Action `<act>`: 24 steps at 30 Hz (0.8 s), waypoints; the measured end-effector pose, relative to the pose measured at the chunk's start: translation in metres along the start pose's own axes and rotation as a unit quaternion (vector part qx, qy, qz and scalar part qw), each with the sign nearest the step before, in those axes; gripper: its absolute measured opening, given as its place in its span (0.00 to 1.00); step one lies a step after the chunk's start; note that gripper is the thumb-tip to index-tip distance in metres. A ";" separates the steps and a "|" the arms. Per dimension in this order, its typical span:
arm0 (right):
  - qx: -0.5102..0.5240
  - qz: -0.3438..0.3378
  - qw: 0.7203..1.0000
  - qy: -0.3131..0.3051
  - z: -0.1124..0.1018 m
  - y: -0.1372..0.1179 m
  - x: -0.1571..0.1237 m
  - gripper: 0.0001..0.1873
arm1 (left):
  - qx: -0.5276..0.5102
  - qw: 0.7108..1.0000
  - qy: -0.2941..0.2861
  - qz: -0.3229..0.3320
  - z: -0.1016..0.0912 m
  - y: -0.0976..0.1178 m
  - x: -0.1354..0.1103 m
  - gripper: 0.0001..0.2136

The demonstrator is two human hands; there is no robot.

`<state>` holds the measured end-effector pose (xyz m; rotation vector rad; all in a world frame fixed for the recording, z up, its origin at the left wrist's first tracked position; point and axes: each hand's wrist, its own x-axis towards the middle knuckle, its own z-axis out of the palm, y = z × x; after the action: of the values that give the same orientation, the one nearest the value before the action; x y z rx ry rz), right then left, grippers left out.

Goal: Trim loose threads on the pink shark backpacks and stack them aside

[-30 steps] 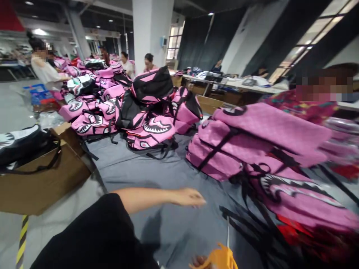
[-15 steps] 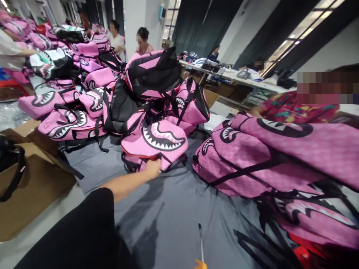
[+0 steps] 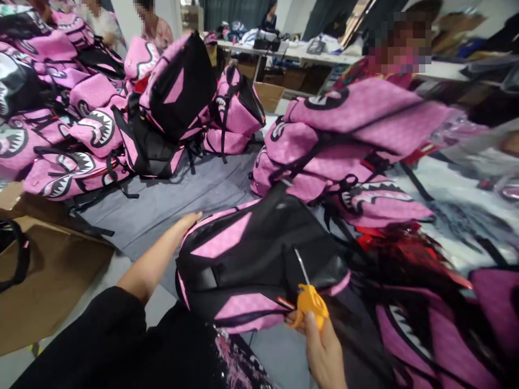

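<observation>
A pink and black backpack (image 3: 251,254) lies in front of me with its black strap side up. My left hand (image 3: 190,220) is closed on its far left edge; the fingertips are hidden behind the bag. My right hand (image 3: 322,346) is closed around a yellow-orange handled tool (image 3: 312,305) with a thin metal shaft, which points up and away over the backpack. The fingers of that hand are beside the bag's near edge, by a small red and white tab. Whether they also touch the bag, I cannot tell.
Pink shark-mouth backpacks are heaped at the left (image 3: 97,129), and more are stacked at the right (image 3: 324,146). An open cardboard box (image 3: 60,281) stands at my left. The table has a grey cloth (image 3: 162,194). A person (image 3: 373,70) sits beyond the right stack.
My left hand has pulled the backpack nearer and to the right; its black side now faces up instead of the shark mouth. The right hand has come into view with the tool. The view has swung right.
</observation>
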<state>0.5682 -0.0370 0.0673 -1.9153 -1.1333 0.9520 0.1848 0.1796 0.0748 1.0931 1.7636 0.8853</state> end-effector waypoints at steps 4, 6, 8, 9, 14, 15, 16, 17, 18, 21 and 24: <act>-0.074 0.023 0.992 -0.102 -0.007 0.019 -0.002 0.27 | 0.102 0.994 0.046 -0.003 0.029 -0.043 -0.044 0.30; -0.122 0.008 0.984 -0.126 -0.011 0.018 0.001 0.26 | 0.217 0.974 0.002 0.070 0.052 -0.057 -0.070 0.37; -0.177 -0.005 0.974 -0.138 -0.019 0.007 0.009 0.26 | 0.357 0.922 -0.045 0.144 0.074 -0.070 -0.091 0.44; -0.212 -0.006 0.967 -0.144 -0.023 -0.002 0.016 0.26 | 0.410 0.895 -0.050 0.167 0.083 -0.075 -0.098 0.43; -0.382 0.025 0.916 -0.124 -0.037 -0.055 0.059 0.25 | 0.411 0.880 -0.005 0.236 0.084 -0.082 -0.115 0.25; -0.413 0.027 0.905 -0.100 -0.032 -0.063 0.064 0.26 | 0.384 0.888 -0.022 0.251 0.080 -0.080 -0.118 0.24; -0.445 0.022 0.891 -0.087 -0.025 -0.069 0.066 0.27 | 0.360 0.893 -0.051 0.267 0.076 -0.079 -0.123 0.24; -0.473 0.008 0.876 -0.093 -0.016 -0.072 0.065 0.27 | 0.347 0.891 -0.084 0.278 0.074 -0.078 -0.127 0.25; -0.495 -0.013 0.860 -0.122 -0.007 -0.073 0.061 0.26 | 0.353 0.885 -0.112 0.281 0.074 -0.078 -0.132 0.26; -0.497 -0.060 0.827 -0.257 0.008 -0.066 0.046 0.25 | 0.454 0.849 -0.110 0.247 0.085 -0.083 -0.144 0.28; -0.512 -0.018 0.830 -0.219 -0.001 -0.060 0.042 0.27 | 0.508 0.827 -0.084 0.227 0.101 -0.092 -0.148 0.30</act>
<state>0.5602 0.0231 0.1080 -2.5098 -2.2817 0.8411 0.2855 0.0225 -0.0011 2.2616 1.8458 -0.0139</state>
